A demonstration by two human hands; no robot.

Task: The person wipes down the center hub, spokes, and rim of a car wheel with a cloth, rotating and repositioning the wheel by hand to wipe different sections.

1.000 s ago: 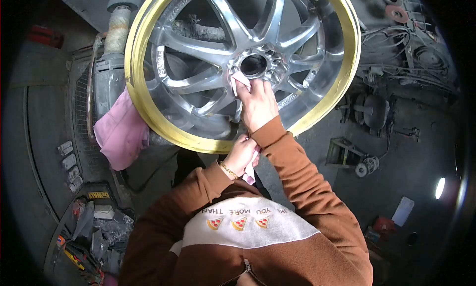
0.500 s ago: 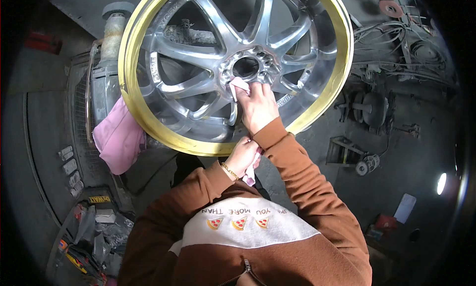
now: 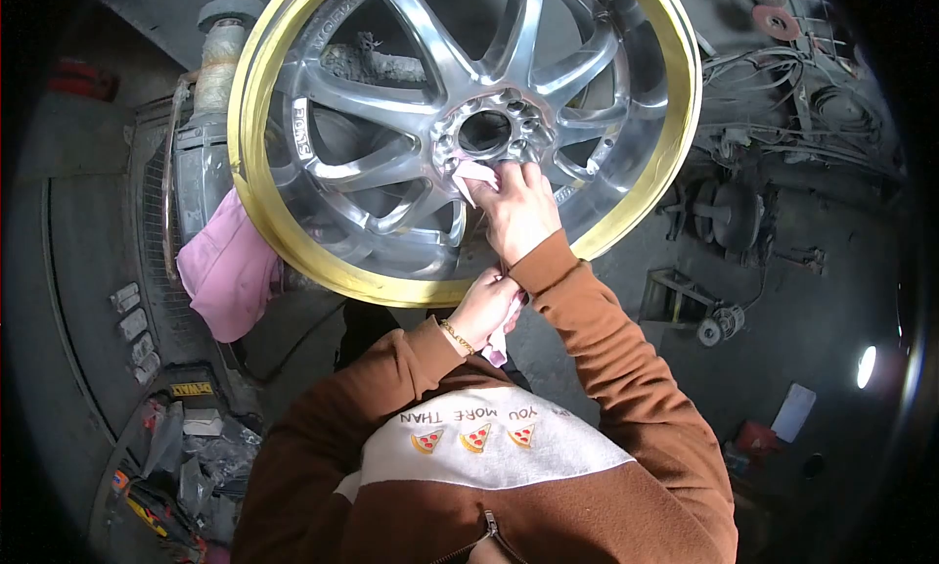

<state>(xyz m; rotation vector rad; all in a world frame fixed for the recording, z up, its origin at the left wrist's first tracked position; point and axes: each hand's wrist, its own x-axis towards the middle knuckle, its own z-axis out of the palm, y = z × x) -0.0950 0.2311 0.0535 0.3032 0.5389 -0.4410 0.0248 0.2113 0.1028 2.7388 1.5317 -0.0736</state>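
Seen from above, one large silver spoked wheel (image 3: pixel 479 90) fills the upper middle of the view, with one yellow band (image 3: pixel 411 292) around its outer rim and one round hole (image 3: pixel 486 131) at the hub.

Two bare hands belong to one person in a brown sweatshirt (image 3: pixel 597 486). The right hand (image 3: pixel 523 210) reaches to the hub just below the hole, its fingers drawn together, pinching one folded pink cloth (image 3: pixel 476 180) against the metal. The left hand (image 3: pixel 489 308), below the wheel's near edge and close by the right wrist, is closed in a fist around one bunched pink cloth (image 3: pixel 499 344), whose end pokes out underneath. Whether these two bits of cloth are a single piece, I cannot tell.

One larger pink cloth (image 3: pixel 227 275) hangs beside the wheel's lower left edge, next to one grey machine (image 3: pixel 203 163).

One gold bracelet (image 3: pixel 456 337) circles the left wrist. Three pizza slices (image 3: pixel 475 438) decorate the sweatshirt's white panel.

At far left, four small pale rectangles (image 3: pixel 133 323) form a row, and one DeWalt label (image 3: pixel 191 389) shows below them.
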